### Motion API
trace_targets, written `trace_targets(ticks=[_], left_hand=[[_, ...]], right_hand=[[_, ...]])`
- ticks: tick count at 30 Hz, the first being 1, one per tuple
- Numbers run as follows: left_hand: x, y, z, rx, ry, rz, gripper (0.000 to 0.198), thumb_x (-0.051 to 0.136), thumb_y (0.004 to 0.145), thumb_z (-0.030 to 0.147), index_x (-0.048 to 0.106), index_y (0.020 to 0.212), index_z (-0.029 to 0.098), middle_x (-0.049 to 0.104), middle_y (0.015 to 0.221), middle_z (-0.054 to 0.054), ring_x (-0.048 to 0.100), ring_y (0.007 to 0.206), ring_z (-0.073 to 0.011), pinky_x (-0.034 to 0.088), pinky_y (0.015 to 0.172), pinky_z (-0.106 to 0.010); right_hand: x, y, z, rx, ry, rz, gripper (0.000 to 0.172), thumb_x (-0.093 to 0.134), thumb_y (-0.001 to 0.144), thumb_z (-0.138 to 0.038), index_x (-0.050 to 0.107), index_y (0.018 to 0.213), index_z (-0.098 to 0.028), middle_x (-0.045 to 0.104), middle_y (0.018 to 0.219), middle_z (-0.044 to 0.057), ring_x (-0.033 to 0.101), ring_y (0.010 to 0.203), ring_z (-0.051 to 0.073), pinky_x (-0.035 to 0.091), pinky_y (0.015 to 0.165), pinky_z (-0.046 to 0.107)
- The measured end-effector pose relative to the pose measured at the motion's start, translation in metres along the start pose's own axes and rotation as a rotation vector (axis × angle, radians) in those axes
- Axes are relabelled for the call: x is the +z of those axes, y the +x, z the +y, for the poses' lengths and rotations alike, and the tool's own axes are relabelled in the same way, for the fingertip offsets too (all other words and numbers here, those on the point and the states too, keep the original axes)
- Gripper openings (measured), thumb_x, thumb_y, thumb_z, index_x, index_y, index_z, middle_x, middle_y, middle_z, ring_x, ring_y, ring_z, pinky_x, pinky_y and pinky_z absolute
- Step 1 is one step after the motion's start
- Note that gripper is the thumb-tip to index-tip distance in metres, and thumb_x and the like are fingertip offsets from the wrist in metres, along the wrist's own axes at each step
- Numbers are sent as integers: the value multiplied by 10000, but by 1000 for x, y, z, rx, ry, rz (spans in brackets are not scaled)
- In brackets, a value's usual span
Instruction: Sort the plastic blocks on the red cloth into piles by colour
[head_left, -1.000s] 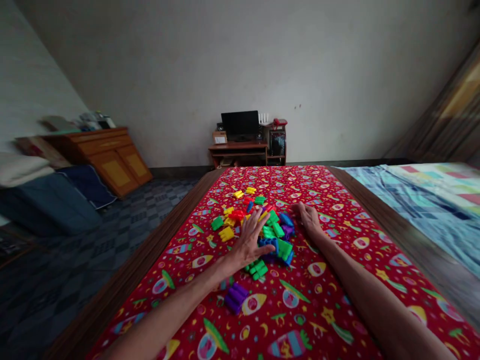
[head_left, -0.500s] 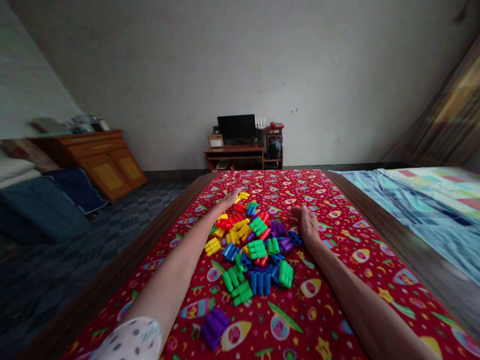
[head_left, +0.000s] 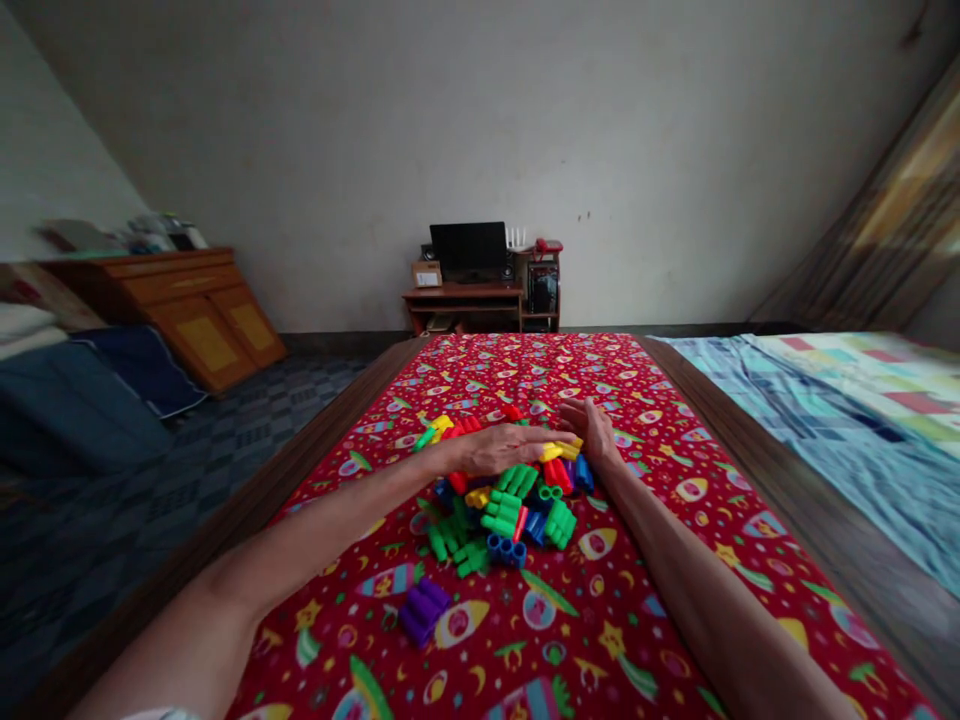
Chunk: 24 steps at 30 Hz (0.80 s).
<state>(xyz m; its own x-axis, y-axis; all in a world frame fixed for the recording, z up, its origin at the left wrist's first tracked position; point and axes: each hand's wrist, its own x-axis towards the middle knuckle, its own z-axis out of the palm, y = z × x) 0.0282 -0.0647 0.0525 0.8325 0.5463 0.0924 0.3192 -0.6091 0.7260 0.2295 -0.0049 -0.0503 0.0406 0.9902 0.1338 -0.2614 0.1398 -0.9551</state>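
My left hand (head_left: 504,448) lies across the far part of a pile of plastic toy blocks, its fingers stretched out to the right. By its fingertips is a yellow block (head_left: 564,450). My right hand (head_left: 596,432) stands on edge at the pile's right side, fingers extended and bent inward, grasping nothing that I can see. Between and in front of the hands lie green blocks (head_left: 502,514), a blue block (head_left: 507,551) and red blocks (head_left: 556,474). Some blocks are hidden beneath my left hand. A purple block (head_left: 424,612) sits apart, nearer to me.
A red patterned cloth (head_left: 555,640) covers the table, whose brown edges (head_left: 330,415) show on both sides. Beyond it stands a desk (head_left: 461,297) with a monitor (head_left: 469,250). A wooden cabinet (head_left: 195,310) is at left, a bed (head_left: 847,400) at right.
My left hand has swept from the far left of the pile toward the right and nearer, pushing yellow blocks along. The blocks are bunched closer together; my right hand has shifted slightly.
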Motion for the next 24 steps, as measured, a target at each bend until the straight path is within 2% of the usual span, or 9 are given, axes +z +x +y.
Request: trace_targets(ticks=[1,3,5,6,9,11,15,21,24], left_hand=[[-5,-14,-4,-53,51,102,517,406,911,519,533,1343,264,557,1381,-32,468,1314,-257,367,1095,-388],[-15,-45,-22,-240,162,461,570,414,873,586,589,1271,217,639,1273,-81,506,1276,-282,412,1058,-412],[-19,-78,-48,-437,212,771,590,320,884,606,611,1217,214,665,1223,-91,527,1255,-255,432,1041,-392],[-18,-92,-60,-481,218,818,606,269,896,590,602,1216,197,656,1229,-113,512,1270,-256,420,1049,-404],[-6,-115,-85,-546,230,852,638,267,871,597,609,1164,144,650,1210,-162,494,1277,-311,369,1082,-479],[5,-109,-89,-523,217,816,641,291,853,608,608,1156,140,647,1219,-148,479,1288,-320,327,1115,-488],[24,-60,-85,-371,123,694,632,245,883,582,581,1229,174,621,1285,-88,408,1354,-261,266,1166,-435],[41,-1,-63,-134,-68,454,625,165,949,538,566,1288,198,609,1318,-56,470,1313,-230,349,1127,-399],[31,19,-61,-91,-27,555,616,151,970,494,530,1322,158,571,1362,-76,448,1329,-230,304,1150,-404]], right_hand=[[-1,0,0,8,-5,-26,633,429,799,-717,674,1013,-174,713,1090,147,682,991,267,548,864,420],[-2,1,0,17,-16,-61,634,421,803,-720,677,1012,-178,719,1075,145,683,989,268,545,873,424],[-1,2,0,19,-14,-69,640,425,794,-730,681,988,-176,726,1052,143,687,977,265,543,876,418],[0,3,0,25,-8,-67,645,432,785,-739,684,970,-175,731,1033,141,690,965,265,545,870,413],[3,3,0,51,30,-52,640,479,751,-752,692,910,-170,744,973,133,697,939,267,555,841,396],[5,2,-1,65,45,-60,621,504,745,-746,699,883,-173,747,960,128,697,938,269,556,830,386],[3,0,-5,67,10,-88,645,471,762,-756,714,910,-177,740,1002,129,686,975,275,538,865,396],[-6,9,-4,-106,-257,-239,733,388,773,-791,728,1015,-189,684,1178,116,568,1199,289,383,1065,437],[-9,11,-4,-122,-299,-189,753,359,783,-792,737,997,-177,693,1152,127,587,1171,287,392,1056,427]])
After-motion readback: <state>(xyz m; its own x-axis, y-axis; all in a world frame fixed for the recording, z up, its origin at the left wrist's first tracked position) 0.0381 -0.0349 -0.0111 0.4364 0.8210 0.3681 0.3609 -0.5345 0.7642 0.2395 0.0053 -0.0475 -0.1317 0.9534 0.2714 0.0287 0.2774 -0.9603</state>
